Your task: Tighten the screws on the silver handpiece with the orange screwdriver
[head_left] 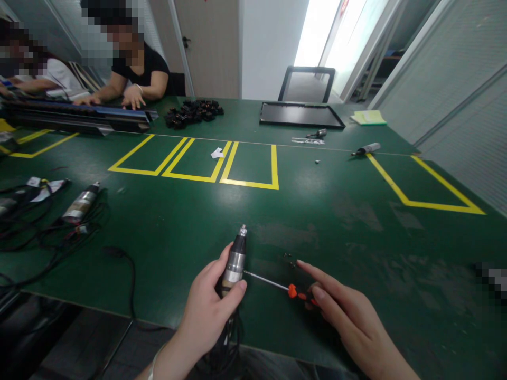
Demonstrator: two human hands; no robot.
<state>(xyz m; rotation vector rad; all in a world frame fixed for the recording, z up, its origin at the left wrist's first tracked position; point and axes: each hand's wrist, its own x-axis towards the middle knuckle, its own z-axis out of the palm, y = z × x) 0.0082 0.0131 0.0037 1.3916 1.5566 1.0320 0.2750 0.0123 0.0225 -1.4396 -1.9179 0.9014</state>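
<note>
My left hand (209, 303) is wrapped around an electric screwdriver (236, 262), a silver and black cylinder with its nose pointing away from me. Dark cable hangs beneath it at the table edge. My right hand (344, 311) holds a screwdriver (292, 291) by its orange and black handle, between thumb and fingers. The thin shaft points left, and its tip meets the side of the electric screwdriver's silver body. My right index finger is stretched forward, close to a few tiny dark parts (292, 264) on the table, perhaps screws.
The green table (190, 211) bears yellow tape outlines. Another electric screwdriver (81, 203) lies at left among tangled cables (47, 248). Farther off are a pile of black parts (194, 112), a black-framed panel (301, 114) and a silver tool (366, 150). Two people sit at far left.
</note>
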